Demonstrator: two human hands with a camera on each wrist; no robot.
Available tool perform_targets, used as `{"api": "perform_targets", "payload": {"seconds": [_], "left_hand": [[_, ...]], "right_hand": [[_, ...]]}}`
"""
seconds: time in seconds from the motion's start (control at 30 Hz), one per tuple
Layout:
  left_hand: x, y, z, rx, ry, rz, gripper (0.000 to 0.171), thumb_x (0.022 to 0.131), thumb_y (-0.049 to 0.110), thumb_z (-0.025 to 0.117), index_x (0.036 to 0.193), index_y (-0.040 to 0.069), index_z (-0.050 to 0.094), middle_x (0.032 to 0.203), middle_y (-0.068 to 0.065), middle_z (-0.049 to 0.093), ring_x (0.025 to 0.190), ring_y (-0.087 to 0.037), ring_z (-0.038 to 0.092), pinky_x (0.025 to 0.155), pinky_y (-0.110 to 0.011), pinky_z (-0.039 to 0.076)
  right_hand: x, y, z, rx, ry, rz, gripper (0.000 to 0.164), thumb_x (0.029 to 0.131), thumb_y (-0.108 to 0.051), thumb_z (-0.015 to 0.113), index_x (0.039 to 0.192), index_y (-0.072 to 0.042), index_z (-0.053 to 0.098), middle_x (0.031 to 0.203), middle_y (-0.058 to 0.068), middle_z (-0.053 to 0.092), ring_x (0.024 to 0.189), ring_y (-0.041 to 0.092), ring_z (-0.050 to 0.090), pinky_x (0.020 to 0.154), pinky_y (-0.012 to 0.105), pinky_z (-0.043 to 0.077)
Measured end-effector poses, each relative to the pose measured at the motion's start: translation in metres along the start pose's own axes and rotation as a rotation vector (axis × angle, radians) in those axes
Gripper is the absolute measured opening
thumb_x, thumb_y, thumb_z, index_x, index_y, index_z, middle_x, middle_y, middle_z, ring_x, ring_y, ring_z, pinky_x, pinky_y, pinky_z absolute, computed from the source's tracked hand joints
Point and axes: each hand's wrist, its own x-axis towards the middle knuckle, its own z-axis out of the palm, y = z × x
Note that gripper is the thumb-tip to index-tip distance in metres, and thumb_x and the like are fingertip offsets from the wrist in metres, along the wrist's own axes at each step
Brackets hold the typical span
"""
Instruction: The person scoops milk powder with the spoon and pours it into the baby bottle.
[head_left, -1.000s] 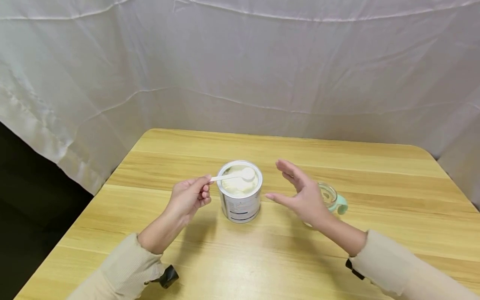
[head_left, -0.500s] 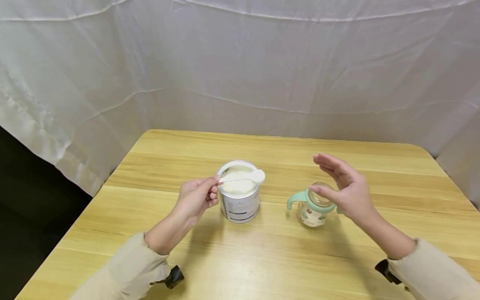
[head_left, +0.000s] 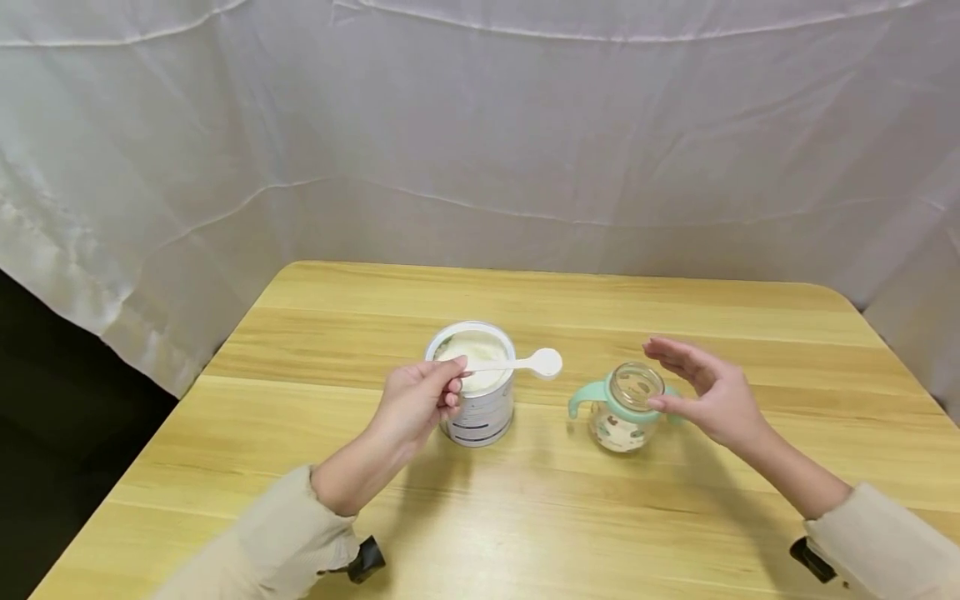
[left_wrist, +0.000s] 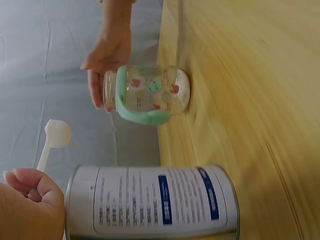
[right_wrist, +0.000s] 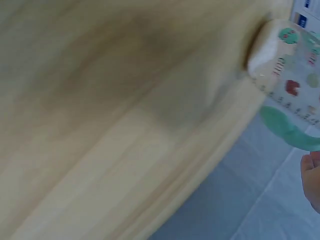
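Observation:
My left hand (head_left: 420, 400) pinches the handle of a white measuring scoop (head_left: 546, 363). The scoop's bowl, full of pale powder, hangs past the right side of an open milk powder can (head_left: 480, 417). Pale powder shows inside the can. To its right stands a clear baby bottle (head_left: 622, 425) with mint-green handles, a printed pattern and no lid on its mouth. My right hand (head_left: 712, 396) is at the bottle's right side, thumb near the rim and fingers spread apart. In the left wrist view the scoop (left_wrist: 59, 134) is level with the bottle's neck.
Everything stands on a wooden table (head_left: 570, 533) with rounded far corners. A pale cloth curtain (head_left: 480, 150) hangs behind it. Black wrist straps with devices (head_left: 366, 560) sit below both sleeves.
My left hand has carried the scoop rightward from over the can to beyond its rim. My right hand has moved right, from in front of the bottle to its far side.

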Motion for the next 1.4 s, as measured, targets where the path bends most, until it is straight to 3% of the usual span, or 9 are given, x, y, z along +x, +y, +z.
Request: {"api": "perform_targets", "payload": {"seconds": [0.33, 0.53, 0.9, 1.07, 1.4], "left_hand": [[-0.003, -0.01, 0.018, -0.022, 0.0, 0.017, 0.021, 0.09, 0.006, 0.055, 0.069, 0.004, 0.059, 0.054, 0.005, 0.048, 0.047, -0.003, 0.041, 0.044, -0.013, 0.04], [-0.004, -0.014, 0.031, -0.04, -0.05, 0.04, 0.02, 0.091, 0.006, 0.055, 0.073, -0.001, 0.059, 0.053, 0.005, 0.049, 0.045, -0.002, 0.043, 0.043, -0.013, 0.042], [-0.004, -0.019, 0.054, -0.018, -0.105, 0.066, 0.02, 0.09, 0.006, 0.055, 0.087, -0.013, 0.058, 0.055, 0.005, 0.051, 0.046, -0.001, 0.045, 0.047, -0.013, 0.046], [-0.003, -0.023, 0.063, 0.002, -0.1, 0.064, 0.02, 0.09, 0.007, 0.056, 0.09, -0.014, 0.059, 0.056, 0.006, 0.052, 0.047, -0.001, 0.047, 0.049, -0.013, 0.048], [0.004, -0.036, 0.08, 0.021, -0.075, 0.129, 0.02, 0.088, 0.006, 0.059, 0.086, -0.014, 0.061, 0.055, 0.005, 0.054, 0.046, -0.002, 0.05, 0.049, -0.015, 0.05]], "right_hand": [[-0.019, 0.015, -0.004, -0.196, -0.087, 0.139, 0.066, 0.063, 0.011, 0.077, 0.122, 0.017, 0.047, 0.116, -0.029, 0.054, 0.105, -0.013, 0.051, 0.088, 0.001, 0.04], [-0.023, 0.023, -0.003, -0.221, -0.122, 0.21, 0.065, 0.065, 0.004, 0.079, 0.122, 0.012, 0.051, 0.109, -0.026, 0.057, 0.096, -0.007, 0.057, 0.08, 0.006, 0.047], [-0.021, 0.024, 0.0, -0.277, -0.136, 0.26, 0.058, 0.068, -0.003, 0.08, 0.12, 0.005, 0.056, 0.105, -0.02, 0.061, 0.091, -0.008, 0.057, 0.074, 0.012, 0.051], [-0.02, 0.023, 0.001, -0.306, -0.142, 0.272, 0.055, 0.068, -0.006, 0.08, 0.118, 0.002, 0.058, 0.098, -0.029, 0.059, 0.085, -0.006, 0.058, 0.068, 0.016, 0.053], [-0.023, 0.023, 0.001, -0.311, -0.138, 0.271, 0.052, 0.068, -0.005, 0.08, 0.115, 0.003, 0.059, 0.095, -0.029, 0.06, 0.082, -0.005, 0.059, 0.066, 0.017, 0.053]]}}
